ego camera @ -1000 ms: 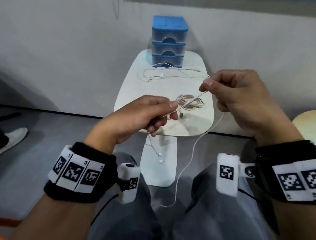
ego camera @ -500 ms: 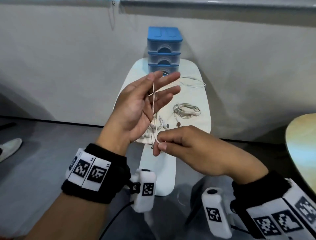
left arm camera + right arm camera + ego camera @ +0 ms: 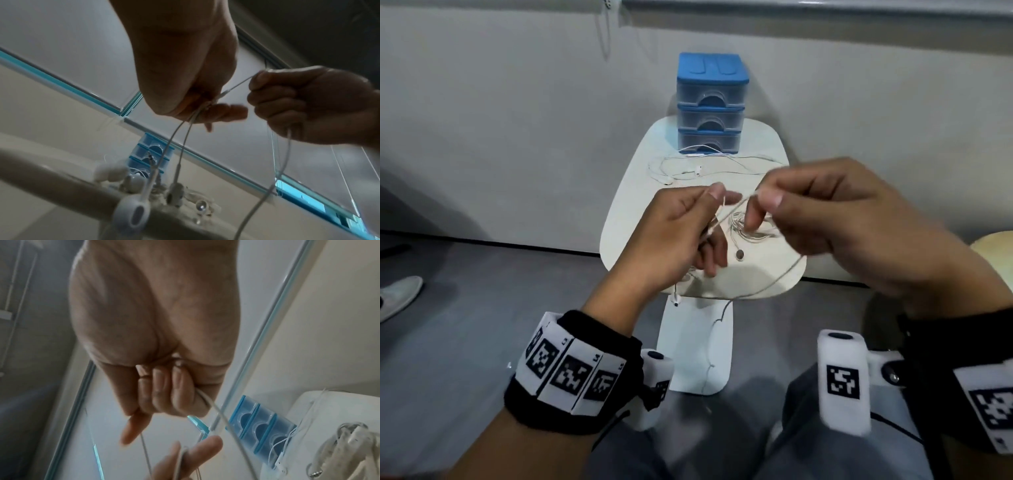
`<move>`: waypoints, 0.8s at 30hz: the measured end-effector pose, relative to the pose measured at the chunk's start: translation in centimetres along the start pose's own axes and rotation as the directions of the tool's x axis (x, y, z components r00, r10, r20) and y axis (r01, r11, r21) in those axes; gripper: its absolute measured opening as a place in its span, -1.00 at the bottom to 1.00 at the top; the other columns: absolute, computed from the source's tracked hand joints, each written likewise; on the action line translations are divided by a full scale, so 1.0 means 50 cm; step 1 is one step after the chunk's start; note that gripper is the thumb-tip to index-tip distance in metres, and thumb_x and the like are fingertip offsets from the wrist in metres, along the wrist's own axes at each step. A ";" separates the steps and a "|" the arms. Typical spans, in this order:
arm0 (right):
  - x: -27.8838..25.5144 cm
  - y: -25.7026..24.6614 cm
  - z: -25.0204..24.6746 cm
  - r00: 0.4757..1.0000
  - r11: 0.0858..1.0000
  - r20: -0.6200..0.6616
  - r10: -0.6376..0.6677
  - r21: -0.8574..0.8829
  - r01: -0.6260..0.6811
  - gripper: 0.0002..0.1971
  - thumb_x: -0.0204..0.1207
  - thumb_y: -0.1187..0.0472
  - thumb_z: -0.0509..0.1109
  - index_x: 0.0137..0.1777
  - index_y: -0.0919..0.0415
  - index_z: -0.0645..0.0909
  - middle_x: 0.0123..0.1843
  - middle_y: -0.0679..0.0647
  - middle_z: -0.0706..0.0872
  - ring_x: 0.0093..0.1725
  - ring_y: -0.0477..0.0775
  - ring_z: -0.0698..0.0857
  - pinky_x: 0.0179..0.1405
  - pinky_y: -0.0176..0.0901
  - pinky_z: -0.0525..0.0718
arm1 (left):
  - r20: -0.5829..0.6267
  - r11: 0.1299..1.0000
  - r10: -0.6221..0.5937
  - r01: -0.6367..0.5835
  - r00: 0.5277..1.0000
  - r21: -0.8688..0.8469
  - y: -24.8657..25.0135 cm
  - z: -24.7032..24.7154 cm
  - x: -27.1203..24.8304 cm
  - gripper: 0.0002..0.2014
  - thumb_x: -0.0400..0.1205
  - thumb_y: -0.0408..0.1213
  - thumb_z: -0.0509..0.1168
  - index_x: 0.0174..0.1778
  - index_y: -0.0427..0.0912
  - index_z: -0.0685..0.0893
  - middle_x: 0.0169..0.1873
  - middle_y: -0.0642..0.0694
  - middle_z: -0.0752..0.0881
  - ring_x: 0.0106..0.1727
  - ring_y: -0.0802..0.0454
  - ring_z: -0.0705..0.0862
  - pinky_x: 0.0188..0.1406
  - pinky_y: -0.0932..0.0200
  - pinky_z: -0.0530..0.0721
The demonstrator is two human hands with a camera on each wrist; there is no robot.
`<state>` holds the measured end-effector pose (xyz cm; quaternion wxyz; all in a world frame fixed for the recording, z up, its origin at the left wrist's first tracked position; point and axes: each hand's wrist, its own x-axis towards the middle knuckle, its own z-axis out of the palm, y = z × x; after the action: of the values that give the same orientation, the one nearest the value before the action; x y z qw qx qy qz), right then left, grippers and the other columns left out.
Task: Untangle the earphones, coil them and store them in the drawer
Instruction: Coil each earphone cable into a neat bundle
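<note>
I hold a white earphone cable (image 3: pixel 736 207) stretched between both hands above the small white table (image 3: pixel 626 219). My left hand (image 3: pixel 722 197) pinches it between thumb and forefinger. Two strands run from that hand down to the earbuds (image 3: pixel 133 211), which dangle at the table's front edge. My right hand (image 3: pixel 763 197) pinches the cable a short way to the right, and the rest of the cable (image 3: pixel 784 274) loops down below the table edge. The blue three-drawer unit (image 3: pixel 710 102) stands at the table's far end with all drawers closed.
A second loose earphone set (image 3: pixel 688 168) lies spread in front of the drawers. A coiled bundle (image 3: pixel 750 228) sits mid-table behind my hands. A shoe (image 3: pixel 397 298) is on the grey floor at left, and a round pale table edge (image 3: pixel 993 246) at right.
My left hand has closed from an open palm into a pinch on the cable. My right hand rose from below the left hand to beside it, drawing the cable up.
</note>
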<state>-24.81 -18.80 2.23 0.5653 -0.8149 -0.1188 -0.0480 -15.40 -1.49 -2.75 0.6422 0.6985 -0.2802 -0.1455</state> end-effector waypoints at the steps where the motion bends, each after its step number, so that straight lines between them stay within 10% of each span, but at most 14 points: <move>1: 0.009 0.006 -0.005 0.995 1.000 -0.100 -0.010 0.012 0.011 -0.73 0.74 0.25 0.31 -0.15 0.37 0.70 -0.53 -0.10 0.35 -0.51 -0.07 0.21 -0.53 -0.33 0.22 | 0.042 1.000 -0.001 0.001 0.999 0.001 0.000 0.000 -0.003 -0.53 0.85 -0.04 0.08 -0.10 -0.21 0.81 -0.69 -0.19 0.56 -0.72 -0.02 0.42 -0.60 0.21 0.37; 5: 0.044 0.055 -0.012 0.919 1.000 -0.393 0.014 -0.009 -0.019 -0.72 0.75 0.20 0.34 -0.22 0.20 0.66 -0.56 -0.04 0.32 -0.56 -0.04 0.23 -0.53 -0.23 0.20 | 0.215 0.933 0.004 0.074 0.977 -0.352 0.014 -0.007 -0.014 -0.50 0.73 -0.04 0.14 -0.25 -0.36 0.78 -0.75 -0.05 0.30 -0.74 0.14 0.11 -0.72 0.28 0.11; 9: 0.048 0.107 0.028 0.941 0.974 -0.292 0.169 -0.098 -0.205 -0.67 0.78 0.15 0.28 -0.26 0.12 0.63 -0.51 -0.11 0.48 -0.56 -0.19 0.34 -0.52 -0.34 0.32 | 0.243 0.776 0.119 0.063 0.963 -0.628 0.032 -0.028 -0.010 -0.59 0.75 -0.27 0.06 0.31 -0.44 0.66 -0.51 -0.07 0.50 -0.64 0.16 0.34 -0.61 0.33 0.30; 13: 0.025 0.087 0.067 0.964 0.927 0.157 0.216 -0.342 -0.153 -0.70 0.77 0.20 0.29 -0.22 0.25 0.61 -0.49 -0.15 0.44 -0.47 -0.19 0.38 -0.36 -0.21 0.37 | 0.009 0.915 0.007 -0.003 1.000 -0.403 0.026 -0.014 0.008 -0.65 0.85 -0.31 0.04 0.45 -0.38 0.58 -0.26 -0.19 0.81 -0.42 0.07 0.73 -0.37 0.35 0.65; 16: 0.016 0.013 0.047 0.956 0.930 0.250 0.154 -0.365 -0.054 -0.73 0.74 0.30 0.32 -0.22 0.30 0.64 -0.52 -0.23 0.53 -0.49 -0.25 0.48 -0.38 -0.42 0.40 | -0.037 0.979 0.011 -0.018 0.999 -0.202 0.008 0.000 0.008 -0.72 0.86 -0.38 0.06 0.43 -0.22 0.56 -0.09 -0.19 0.87 -0.08 0.03 0.86 -0.02 0.18 0.75; 20: 0.019 -0.048 -0.006 0.998 0.993 0.064 0.026 -0.117 -0.018 -0.74 0.77 0.34 0.26 -0.11 0.46 0.67 -0.55 -0.15 0.48 -0.53 -0.19 0.33 -0.54 -0.43 0.30 | 0.081 0.996 0.042 -0.035 0.996 -0.084 0.007 0.006 -0.003 -0.59 0.88 -0.21 0.01 0.26 -0.46 0.65 -0.20 -0.33 0.80 -0.29 -0.14 0.70 -0.08 0.01 0.62; 24: 0.031 -0.032 -0.045 0.972 0.992 -0.231 -0.029 -0.127 -0.001 -0.72 0.74 0.26 0.30 -0.22 0.25 0.69 -0.58 -0.21 0.37 -0.54 -0.17 0.28 -0.53 -0.36 0.25 | 0.177 0.992 0.101 -0.085 0.979 -0.094 0.027 0.010 -0.017 -0.42 0.86 -0.13 -0.01 0.12 -0.73 0.55 -0.41 0.06 0.74 -0.55 -0.02 0.28 -0.39 -0.05 0.22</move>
<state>-23.57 -20.15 4.81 0.5222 -0.8370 -0.0542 -0.1545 -16.64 -1.41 -1.64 0.6494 0.6404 -0.3633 -0.1903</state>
